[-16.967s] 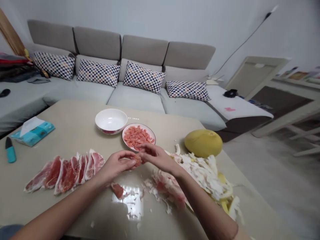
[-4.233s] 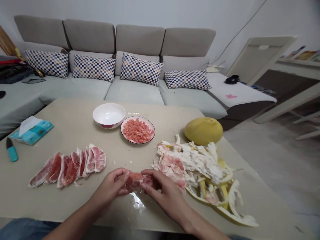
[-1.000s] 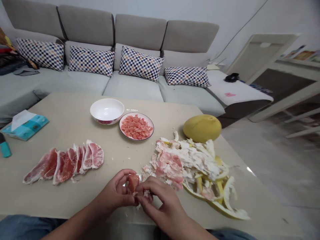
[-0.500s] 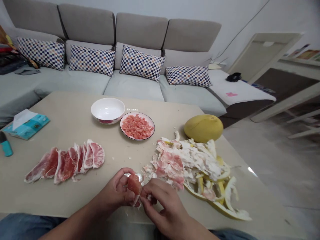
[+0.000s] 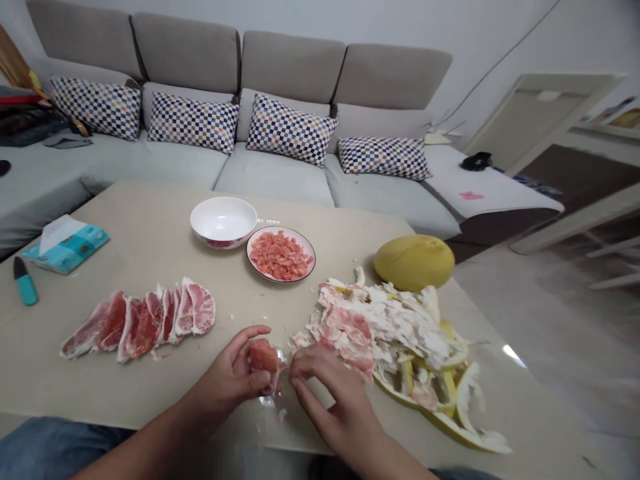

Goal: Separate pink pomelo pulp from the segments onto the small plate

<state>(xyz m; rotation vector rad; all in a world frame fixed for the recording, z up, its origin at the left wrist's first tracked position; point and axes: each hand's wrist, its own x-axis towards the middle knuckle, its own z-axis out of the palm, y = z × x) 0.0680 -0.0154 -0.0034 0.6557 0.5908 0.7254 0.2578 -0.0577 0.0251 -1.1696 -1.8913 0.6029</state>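
Observation:
My left hand (image 5: 233,377) holds a piece of pink pomelo segment (image 5: 264,357) between thumb and fingers, low over the near side of the table. Just to the right of it, my right hand (image 5: 337,397) is closed in a pinch, a small gap from the fruit. Whatever its fingertips hold is too small or hidden to name. Beyond the right hand lies a heap of pomelo peel and white and pink membrane (image 5: 400,327). Several pomelo segments (image 5: 145,327) with whitish skin lean in a row at the left. A plate (image 5: 312,259) carries loose pink pulp (image 5: 281,255).
A white bowl (image 5: 223,219) stands beside the plate. One whole yellow pomelo (image 5: 414,261) rests behind the peel heap. At the table's left are a tissue pack (image 5: 70,250) and a knife with a turquoise handle (image 5: 26,288). A sofa (image 5: 275,183) runs along the far side.
My right hand has drawn a little away from the pomelo piece, which its fingers were touching. The left hand keeps hold of the piece. The whole view has shifted slightly.

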